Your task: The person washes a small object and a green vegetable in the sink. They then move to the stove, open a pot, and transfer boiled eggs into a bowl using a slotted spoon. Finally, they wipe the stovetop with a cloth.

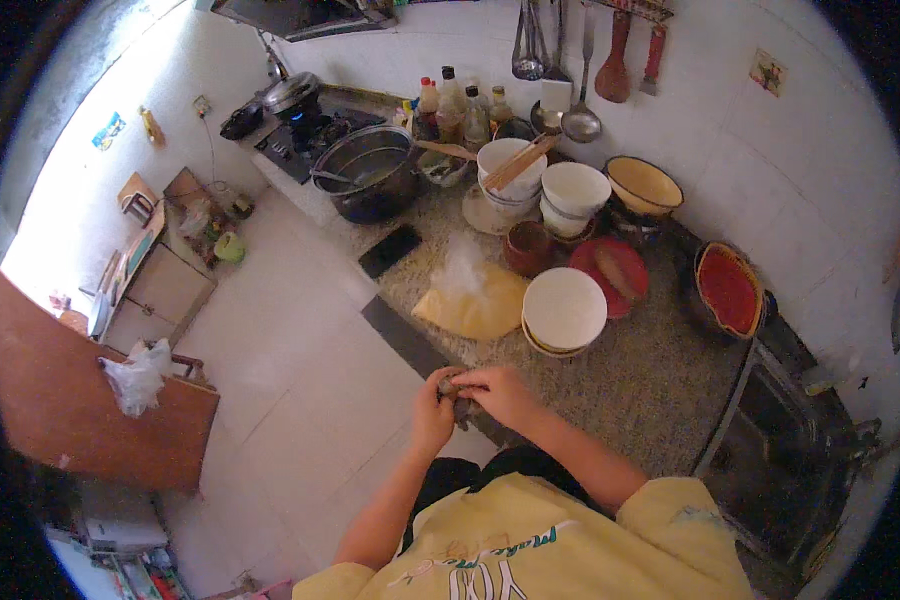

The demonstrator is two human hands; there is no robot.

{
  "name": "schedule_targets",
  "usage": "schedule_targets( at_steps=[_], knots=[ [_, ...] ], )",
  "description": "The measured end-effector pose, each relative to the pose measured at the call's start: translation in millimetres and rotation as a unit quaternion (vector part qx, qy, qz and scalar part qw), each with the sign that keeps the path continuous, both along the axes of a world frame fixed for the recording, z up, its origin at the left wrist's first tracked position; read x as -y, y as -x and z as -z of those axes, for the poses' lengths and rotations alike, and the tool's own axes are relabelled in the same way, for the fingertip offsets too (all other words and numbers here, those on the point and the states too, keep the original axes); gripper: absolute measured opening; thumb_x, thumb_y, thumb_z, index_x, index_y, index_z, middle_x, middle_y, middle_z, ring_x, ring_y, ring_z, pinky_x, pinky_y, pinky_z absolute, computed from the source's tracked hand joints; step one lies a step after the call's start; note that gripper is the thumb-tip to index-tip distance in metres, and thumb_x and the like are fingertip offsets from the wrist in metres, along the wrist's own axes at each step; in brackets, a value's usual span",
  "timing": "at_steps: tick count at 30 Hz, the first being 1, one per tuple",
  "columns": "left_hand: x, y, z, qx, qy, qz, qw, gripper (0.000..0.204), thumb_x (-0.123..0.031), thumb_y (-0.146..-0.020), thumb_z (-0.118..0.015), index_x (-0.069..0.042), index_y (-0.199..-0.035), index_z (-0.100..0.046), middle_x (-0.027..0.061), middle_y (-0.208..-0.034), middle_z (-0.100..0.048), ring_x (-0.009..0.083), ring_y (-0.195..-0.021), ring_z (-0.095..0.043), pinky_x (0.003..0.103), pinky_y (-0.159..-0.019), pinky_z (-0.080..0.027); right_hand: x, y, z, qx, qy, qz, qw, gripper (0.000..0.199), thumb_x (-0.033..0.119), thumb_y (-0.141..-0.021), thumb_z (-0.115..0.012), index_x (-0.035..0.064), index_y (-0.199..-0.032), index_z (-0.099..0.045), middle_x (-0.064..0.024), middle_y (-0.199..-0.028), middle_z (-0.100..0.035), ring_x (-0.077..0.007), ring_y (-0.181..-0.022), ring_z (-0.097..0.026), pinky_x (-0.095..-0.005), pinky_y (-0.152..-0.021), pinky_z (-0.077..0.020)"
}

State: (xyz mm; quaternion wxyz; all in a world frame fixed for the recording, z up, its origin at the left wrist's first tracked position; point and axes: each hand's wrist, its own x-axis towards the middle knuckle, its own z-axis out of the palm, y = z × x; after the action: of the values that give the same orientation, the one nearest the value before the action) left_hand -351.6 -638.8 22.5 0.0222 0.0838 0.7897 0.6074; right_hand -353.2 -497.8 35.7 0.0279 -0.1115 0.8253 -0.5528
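Observation:
Just over the counter's front edge, my left hand [432,412] is closed round a small greyish-brown lump [448,387], too small and blurred to name. The bent fingers of my right hand [501,394] meet at the same lump from the right side. Beyond my hands sits a clear plastic bag [472,302] with something yellow in it. Right of the bag stands a white bowl [564,308], stacked on another bowl with a yellowish rim.
A black phone [390,250] lies by the counter edge. Behind are a big dark pot [366,172], stacked white bowls [575,192], a reddish-brown jar [530,248] and a red plate [610,275]. A gas stove [315,140] shows a blue flame. The sink [780,450] is at right.

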Motion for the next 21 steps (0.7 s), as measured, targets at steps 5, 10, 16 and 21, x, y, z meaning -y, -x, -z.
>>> schedule_targets(
  at_steps=[5,10,16,21],
  knots=[
    [34.7,57.9,15.4,0.097,-0.063,-0.023,0.993,0.022,0.002,-0.078,-0.048,-0.005,-0.098,-0.053,0.0079,-0.087,-0.057,0.0133,-0.078,-0.055,0.024,-0.063,-0.044,-68.2,59.9,-21.4,0.03,-0.045,0.21,0.976,0.024,0.017,-0.074,-0.058,0.0007,-0.092,-0.06,-0.0121,-0.084,-0.062,-0.0209,-0.074,-0.06,-0.0317,-0.066,-0.0464],
    [95.7,132.2,44.4,0.152,-0.159,-0.133,0.967,0.023,-0.006,-0.08,-0.051,-0.006,-0.103,-0.051,0.0067,-0.09,-0.055,0.0153,-0.077,-0.055,0.026,-0.062,-0.046,-172.2,154.3,-27.3,0.053,0.145,0.438,0.886,0.041,0.035,-0.081,-0.052,0.0006,-0.103,-0.052,-0.0107,-0.076,-0.058,-0.0138,-0.056,-0.056,-0.0256,-0.05,-0.0478],
    [155.9,211.3,58.1,0.201,-0.21,-0.166,0.942,0.023,-0.007,-0.081,-0.051,-0.002,-0.103,-0.05,0.0076,-0.094,-0.054,0.0174,-0.082,-0.054,0.03,-0.069,-0.047,-197.1,224.4,-29.5,0.244,0.185,0.525,0.794,0.065,0.052,-0.07,-0.057,-0.0031,-0.103,-0.046,-0.0177,-0.075,-0.056,-0.0245,-0.057,-0.057,-0.0324,-0.051,-0.0508],
    [192.8,267.1,62.9,0.218,-0.222,-0.106,0.944,0.024,-0.007,-0.081,-0.051,-0.002,-0.104,-0.049,0.0086,-0.096,-0.053,0.018,-0.084,-0.054,0.031,-0.072,-0.047,-218.2,250.1,15.1,0.221,0.241,0.507,0.798,0.038,0.021,-0.074,-0.057,-0.0047,-0.1,-0.046,-0.0178,-0.083,-0.055,-0.0244,-0.065,-0.058,-0.0328,-0.054,-0.052]
  ],
)
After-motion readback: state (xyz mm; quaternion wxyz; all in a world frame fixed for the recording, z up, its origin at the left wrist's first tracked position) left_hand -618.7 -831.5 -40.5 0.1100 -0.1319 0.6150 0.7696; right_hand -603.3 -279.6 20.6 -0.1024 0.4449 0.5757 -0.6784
